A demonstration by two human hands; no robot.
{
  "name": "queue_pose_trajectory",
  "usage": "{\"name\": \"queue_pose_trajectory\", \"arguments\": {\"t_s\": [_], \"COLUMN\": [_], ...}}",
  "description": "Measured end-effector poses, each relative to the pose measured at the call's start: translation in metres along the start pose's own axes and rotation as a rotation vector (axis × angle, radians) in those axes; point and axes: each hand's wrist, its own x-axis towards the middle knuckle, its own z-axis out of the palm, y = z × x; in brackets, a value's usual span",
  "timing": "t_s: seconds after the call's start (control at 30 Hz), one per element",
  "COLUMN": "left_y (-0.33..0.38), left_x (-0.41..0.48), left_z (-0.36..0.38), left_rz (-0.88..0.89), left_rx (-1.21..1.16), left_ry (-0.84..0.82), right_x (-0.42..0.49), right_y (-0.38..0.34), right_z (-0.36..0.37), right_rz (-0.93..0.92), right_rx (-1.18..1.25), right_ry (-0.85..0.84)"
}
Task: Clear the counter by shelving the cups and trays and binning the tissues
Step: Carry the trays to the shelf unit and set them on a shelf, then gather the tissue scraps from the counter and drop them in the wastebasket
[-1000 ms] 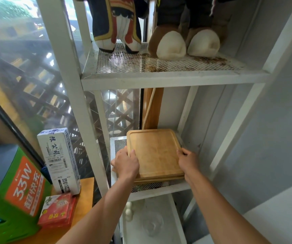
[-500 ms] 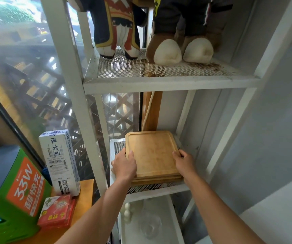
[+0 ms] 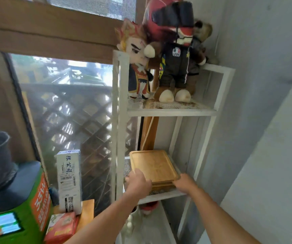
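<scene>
A stack of wooden trays (image 3: 155,166) lies flat on the middle mesh shelf (image 3: 166,196) of a white metal rack. My left hand (image 3: 138,183) is curled over the stack's front left corner. My right hand (image 3: 185,184) presses against the front right corner. I see only the backs of both hands, so the fingertips are hidden. No cups or tissues are in view.
Plush toys (image 3: 175,67) fill the top shelf. Left of the rack are a white carton (image 3: 69,180), a red packet (image 3: 61,228) and a green machine (image 3: 18,208) on a wooden counter (image 3: 87,210). A grey wall (image 3: 264,120) closes in the right side.
Both hands slid back from the trays' sides to the front corners. The stack sits a little deeper on the shelf. My view pulled back and tilted upward.
</scene>
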Motion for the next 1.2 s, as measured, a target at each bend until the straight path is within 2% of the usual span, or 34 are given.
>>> {"name": "queue_pose_trajectory", "arguments": {"t_s": [0.13, 0.23, 0.37, 0.5, 0.6, 0.73, 0.93, 1.03, 1.2], "left_y": [-0.018, -0.053, -0.111, -0.221, -0.302, -0.395, -0.525, -0.573, -0.616], "left_x": [-0.044, -0.078, -0.124, -0.18, -0.217, -0.258, -0.316, -0.342, -0.351], "left_z": [-0.02, -0.043, -0.084, -0.128, -0.164, -0.227, -0.296, -0.31, -0.328], "left_rz": [0.169, 0.314, 0.351, 0.336, 0.22, 0.072, -0.16, -0.244, -0.31], "left_rx": [-0.028, 0.07, 0.227, 0.431, 0.448, 0.47, 0.456, 0.43, 0.359], "left_ry": [-0.156, -0.222, -0.165, -0.096, -0.041, 0.048, 0.097, 0.111, 0.117], "right_x": [-0.054, -0.1, -0.155, -0.228, -0.274, -0.318, -0.38, -0.404, -0.42], "right_y": [-0.03, -0.052, -0.073, -0.115, -0.159, -0.228, -0.314, -0.342, -0.373], "right_z": [0.005, 0.035, 0.088, 0.189, 0.261, 0.343, 0.446, 0.488, 0.536], "right_rz": [-0.041, -0.061, -0.1, -0.152, -0.212, -0.41, -0.592, -0.663, -0.675], "right_rx": [-0.168, -0.207, -0.316, -0.414, -0.501, -0.446, -0.502, -0.502, -0.556], "right_ry": [0.072, 0.1, 0.089, -0.048, -0.154, -0.197, -0.282, -0.356, -0.423]}}
